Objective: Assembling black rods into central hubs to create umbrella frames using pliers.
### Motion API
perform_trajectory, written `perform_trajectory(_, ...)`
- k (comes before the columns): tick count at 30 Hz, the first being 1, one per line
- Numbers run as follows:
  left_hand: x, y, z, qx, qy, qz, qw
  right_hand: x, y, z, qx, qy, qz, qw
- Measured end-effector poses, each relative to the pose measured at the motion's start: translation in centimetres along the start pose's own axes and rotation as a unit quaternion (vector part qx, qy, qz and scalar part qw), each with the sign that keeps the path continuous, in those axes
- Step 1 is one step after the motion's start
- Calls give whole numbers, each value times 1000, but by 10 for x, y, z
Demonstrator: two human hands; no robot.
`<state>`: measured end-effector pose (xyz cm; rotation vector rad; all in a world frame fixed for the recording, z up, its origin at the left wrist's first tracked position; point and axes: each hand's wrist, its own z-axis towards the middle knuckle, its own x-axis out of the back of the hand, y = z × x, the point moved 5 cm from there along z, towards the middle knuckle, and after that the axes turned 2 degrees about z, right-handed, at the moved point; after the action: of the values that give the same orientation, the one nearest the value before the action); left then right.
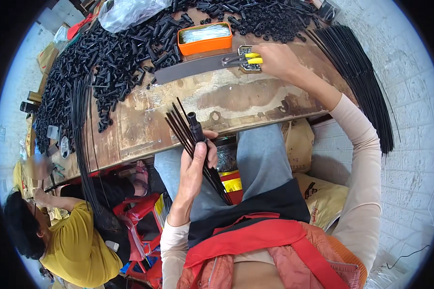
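Head view: I count two hands of the wearer, each busy at a different spot. The left hand [195, 166] is in front of the counter [144, 130], above the wearer's lap, its fingers closed around one black tube [196, 127], tilted with its open end up, and a bunch of thin black rods [180, 132] that overlap too much for me to number. The right hand [276, 61] is over the far side of the counter, at one pair of yellow-handled pliers [255, 60] lying across one small metal tray [250, 71] of little pieces; I can't tell whether those fingers grasp the handles or something beneath.

Just beyond the tray I get one orange box [207, 46] of white strips [206, 33], and one long grey strip [188, 70] runs to its left. The heaped black fittings [82, 72] are past counting, with one clear plastic bag [130, 13] on top. I make out two larger rod bundles: one hanging over the left edge [79, 120], one at the right end [359, 72]. Two tan sacks [318, 197] stand beside the right leg, and one co-worker [79, 243] in yellow sits at left.
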<state>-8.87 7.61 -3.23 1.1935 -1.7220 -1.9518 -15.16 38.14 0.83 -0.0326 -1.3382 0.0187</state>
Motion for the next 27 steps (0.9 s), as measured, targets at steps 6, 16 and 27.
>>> perform_trajectory(6, -6, 4, -6, -9, -2, 15, 1000, 6, 18, 11, -96, -21, 252, 963)
perform_trajectory(16, -30, 18, -47, -64, -36, 49, 996, 12, 10, -7, -200, -1, 638, 744)
perform_trajectory(27, -27, 23, -68, -99, -51, 16, 994, 78, -173, -139, -65, -15, 704, 707)
